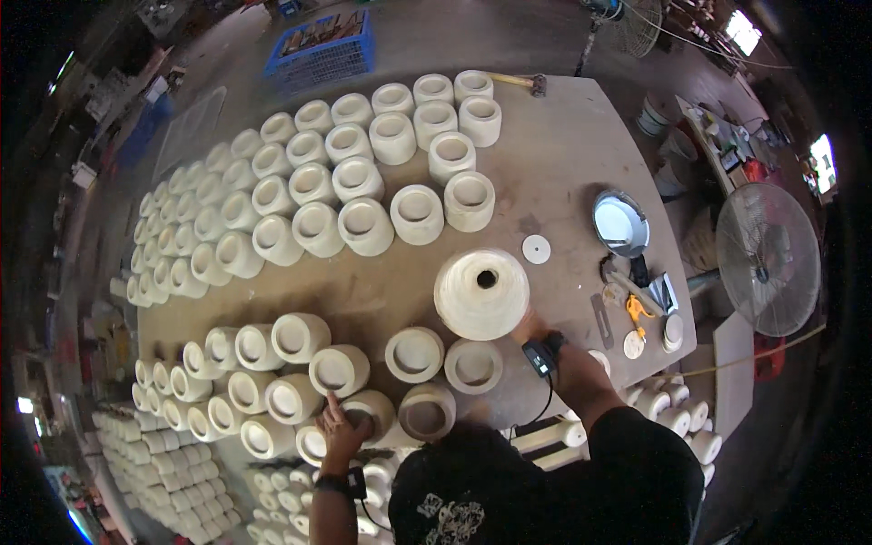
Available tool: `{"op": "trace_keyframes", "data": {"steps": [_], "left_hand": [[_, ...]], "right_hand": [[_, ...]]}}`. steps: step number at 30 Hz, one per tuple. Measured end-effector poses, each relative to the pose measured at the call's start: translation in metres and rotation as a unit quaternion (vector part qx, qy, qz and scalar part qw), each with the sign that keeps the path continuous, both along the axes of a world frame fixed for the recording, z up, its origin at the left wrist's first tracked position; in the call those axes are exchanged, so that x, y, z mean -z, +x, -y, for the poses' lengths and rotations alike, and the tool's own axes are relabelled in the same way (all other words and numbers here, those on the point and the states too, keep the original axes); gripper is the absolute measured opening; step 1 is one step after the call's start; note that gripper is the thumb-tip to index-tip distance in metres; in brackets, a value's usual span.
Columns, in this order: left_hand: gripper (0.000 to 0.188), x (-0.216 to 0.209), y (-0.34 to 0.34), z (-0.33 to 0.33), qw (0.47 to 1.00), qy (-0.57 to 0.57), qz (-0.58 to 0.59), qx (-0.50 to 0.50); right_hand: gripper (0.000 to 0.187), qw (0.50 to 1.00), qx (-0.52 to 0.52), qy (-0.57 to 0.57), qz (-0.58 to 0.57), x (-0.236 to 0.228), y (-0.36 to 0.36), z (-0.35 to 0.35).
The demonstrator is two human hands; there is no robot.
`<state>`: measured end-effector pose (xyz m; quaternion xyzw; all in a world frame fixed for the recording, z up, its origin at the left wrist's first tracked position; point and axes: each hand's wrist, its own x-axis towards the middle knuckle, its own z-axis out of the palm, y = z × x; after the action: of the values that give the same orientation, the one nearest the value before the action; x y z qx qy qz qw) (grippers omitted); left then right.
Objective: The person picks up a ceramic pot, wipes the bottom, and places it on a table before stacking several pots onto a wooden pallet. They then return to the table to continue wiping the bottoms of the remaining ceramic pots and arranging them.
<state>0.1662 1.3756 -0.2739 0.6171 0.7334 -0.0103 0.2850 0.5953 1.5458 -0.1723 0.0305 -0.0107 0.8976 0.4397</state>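
My right hand (531,327) is at the lower right side of a large, pale cream round piece (472,309) with a small dark hole in its top, its fingers mostly hidden behind it. My left hand (341,431) grips a smaller cream cup-shaped piece (380,407) in the near group, thumb over its rim and fingers along its left side. Just beyond those fingers stands a similar cup-shaped piece (339,371). Two more, a cup-shaped piece (414,355) and its neighbour (474,366), sit between my hands. Both wrists carry black strapped devices.
Long rows of cream cup-shaped pieces (318,227) fill the table's far left. To the right lie a white disc (536,249), a metal bowl (620,223), an orange tool (636,313) and a hammer (527,82). A standing fan (767,259) is beyond the right edge.
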Motion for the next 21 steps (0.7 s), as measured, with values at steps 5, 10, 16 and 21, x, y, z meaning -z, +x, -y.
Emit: {"op": "trace_keyframes", "data": {"steps": [5, 10, 16, 21], "left_hand": [[0.116, -0.01, 0.011, -0.008, 0.999, 0.036, 0.019, -0.009], [0.114, -0.001, 0.006, -0.001, 0.996, 0.085, -0.016, -0.001], [0.114, -0.008, 0.012, -0.001, 0.997, 0.067, -0.033, -0.009], [0.113, -0.01, 0.018, -0.004, 0.998, 0.055, -0.014, -0.007]], "right_hand": [[0.067, 0.992, -0.088, 0.03, -0.083, -0.018, -0.018, -0.005], [0.084, 0.993, -0.1, 0.004, -0.063, 0.021, -0.044, -0.011], [0.088, 0.986, -0.099, -0.036, -0.131, 0.027, -0.049, 0.002], [0.077, 0.997, -0.023, -0.032, 0.062, 0.021, -0.011, 0.007]]}}
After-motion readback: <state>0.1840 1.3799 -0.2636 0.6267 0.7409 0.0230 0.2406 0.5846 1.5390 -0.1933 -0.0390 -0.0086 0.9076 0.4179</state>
